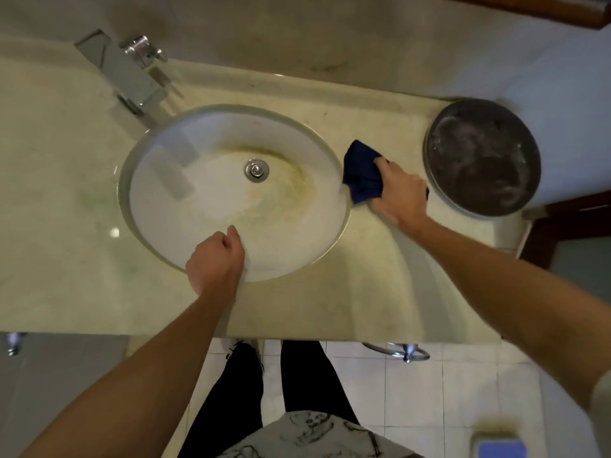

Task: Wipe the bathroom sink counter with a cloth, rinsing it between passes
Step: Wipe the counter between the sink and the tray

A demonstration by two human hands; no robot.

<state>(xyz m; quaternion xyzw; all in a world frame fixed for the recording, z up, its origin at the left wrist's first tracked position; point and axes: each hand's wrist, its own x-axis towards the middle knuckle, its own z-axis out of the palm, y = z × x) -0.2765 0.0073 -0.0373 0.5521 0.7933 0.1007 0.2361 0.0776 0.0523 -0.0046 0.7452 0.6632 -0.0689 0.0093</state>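
A dark blue cloth (pixel 361 173) lies pressed on the pale marble counter (pixel 330 302), just right of the sink's rim. My right hand (pixel 398 196) grips the cloth from its right side, palm down. The round white sink (pixel 205 206) has a yellowish stain around its metal drain (pixel 256 170). My left hand (pixel 215 259) rests on the sink's near rim with the fingers curled and nothing in it. A chrome faucet (pixel 132 77) stands behind the sink at the back left.
A round dark metal basin (pixel 482 157) with soapy water sits on the counter's right end, close to my right hand. A dark wooden frame (pixel 568 223) borders the right side. Below the counter edge are white floor tiles (pixel 429 391) and my legs.
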